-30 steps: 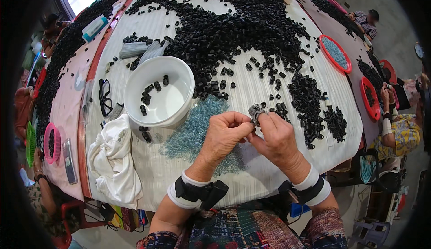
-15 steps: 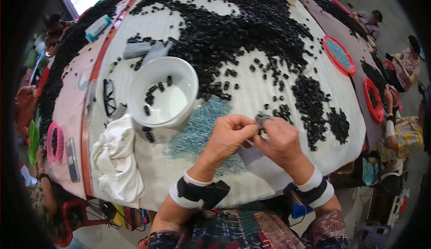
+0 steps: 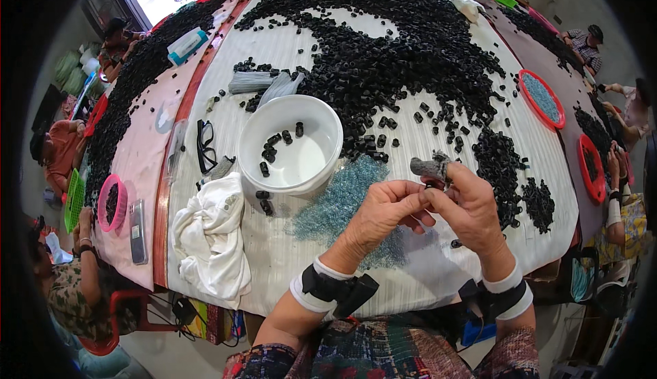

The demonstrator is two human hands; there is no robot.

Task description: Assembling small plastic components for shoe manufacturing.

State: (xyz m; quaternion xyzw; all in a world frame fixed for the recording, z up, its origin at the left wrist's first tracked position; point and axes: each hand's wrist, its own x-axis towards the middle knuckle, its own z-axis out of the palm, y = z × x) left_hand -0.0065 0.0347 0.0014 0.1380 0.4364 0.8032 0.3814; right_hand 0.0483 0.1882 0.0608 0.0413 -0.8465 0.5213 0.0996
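Over the near part of the table my two hands meet at the fingertips. My left hand (image 3: 380, 220) is closed in a pinch of thumb and forefinger; what lies between them is too small to make out. My right hand (image 3: 473, 209) pinches a small black part (image 3: 432, 183), mostly hidden by the fingers. A grey cloth finger cover (image 3: 428, 167) sits on one of its fingers, which points left. Beside and behind my left hand spreads a pile of tiny blue-grey pieces (image 3: 342, 198). A white tub (image 3: 254, 148) with several black parts inside stands to its left.
A large heap of black parts (image 3: 404, 50) covers the table's far side, with smaller heaps (image 3: 503, 167) on the right. Left lie a white cloth (image 3: 209, 235), eyeglasses (image 3: 205, 148) and a phone (image 3: 139, 232). Red baskets (image 3: 561, 113) and other people line the sides.
The view has shifted, so the table sits further right in the picture. My right hand has turned, and its covered finger now stands out above the pinch. Both hands stay together.
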